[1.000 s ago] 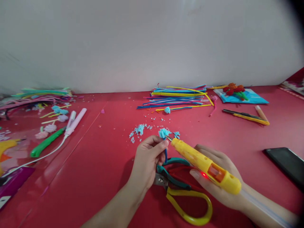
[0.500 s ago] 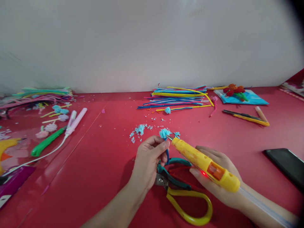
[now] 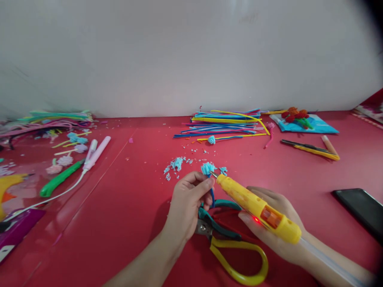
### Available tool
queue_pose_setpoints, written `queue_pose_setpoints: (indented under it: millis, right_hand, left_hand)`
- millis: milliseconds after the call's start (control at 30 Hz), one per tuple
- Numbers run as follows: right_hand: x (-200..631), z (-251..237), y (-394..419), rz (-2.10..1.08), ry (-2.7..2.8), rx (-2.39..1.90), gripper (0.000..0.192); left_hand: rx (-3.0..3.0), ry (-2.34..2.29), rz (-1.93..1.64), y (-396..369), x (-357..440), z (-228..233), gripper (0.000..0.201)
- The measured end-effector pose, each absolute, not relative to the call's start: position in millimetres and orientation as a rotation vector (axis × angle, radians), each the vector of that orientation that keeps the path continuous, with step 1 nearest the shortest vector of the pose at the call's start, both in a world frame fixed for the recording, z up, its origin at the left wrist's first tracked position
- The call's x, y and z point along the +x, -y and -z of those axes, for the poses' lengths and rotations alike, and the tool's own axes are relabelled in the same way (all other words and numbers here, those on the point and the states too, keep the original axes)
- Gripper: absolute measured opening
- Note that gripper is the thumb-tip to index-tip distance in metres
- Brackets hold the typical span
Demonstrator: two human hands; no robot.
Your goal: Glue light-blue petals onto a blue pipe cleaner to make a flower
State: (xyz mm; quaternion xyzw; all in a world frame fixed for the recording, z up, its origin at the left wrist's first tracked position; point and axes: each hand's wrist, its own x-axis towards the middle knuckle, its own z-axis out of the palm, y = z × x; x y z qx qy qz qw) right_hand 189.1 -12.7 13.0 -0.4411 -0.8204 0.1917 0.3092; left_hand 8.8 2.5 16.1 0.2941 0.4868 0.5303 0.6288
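Red tabletop (image 3: 119, 199) spreads under and around the person's fingers, with a pale wall (image 3: 134, 52) standing beyond. The left hand (image 3: 188, 201) pinches a dark blue stem (image 3: 212, 195) between thumb and fingertips, its lower part hanging below the grip. A light blue tuft (image 3: 207, 168) sits on top of the stem, just above those fingertips. The right hand (image 3: 283, 203) is closed round a yellow glue gun (image 3: 242, 195), the thumb along its near side and the other fingers mostly hidden behind it. A red light (image 3: 255, 219) glows beside that thumb. The gun's metal nozzle (image 3: 214, 174) points at the tuft's lower edge, just right of the left fingertips; whether the two touch is hard to tell.

Between the hands, nearer the person than the left fingertips, lie teal handles (image 3: 220, 229) and a yellow loop (image 3: 233, 242). Blue scraps (image 3: 176, 163) are strewn just beyond and left of the left fingers. Farther out, past the tuft, rest a small blue pompom (image 3: 211, 140) and a bundle of pipe cleaners (image 3: 224, 118). Well right of the right fingers lies a black phone (image 3: 359, 207); well left of the left fingers, a pink wand (image 3: 100, 152) lies beside a green handle (image 3: 60, 181).
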Motion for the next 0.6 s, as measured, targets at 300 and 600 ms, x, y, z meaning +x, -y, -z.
queue_pose_setpoints:
  millis: [300,600]
  right_hand:
    - [190.2,-11.0,12.5,-0.475,2.191,-1.138,0.02]
    - [187.9,-12.3,13.0,-0.519,2.175,-1.166,0.024]
  left_hand:
    - [0.66,-1.04,-1.242,-1.5,8.7,-18.1,0.016]
    - [0.689,-1.054,-1.246,-1.1,8.5,-17.9,0.016]
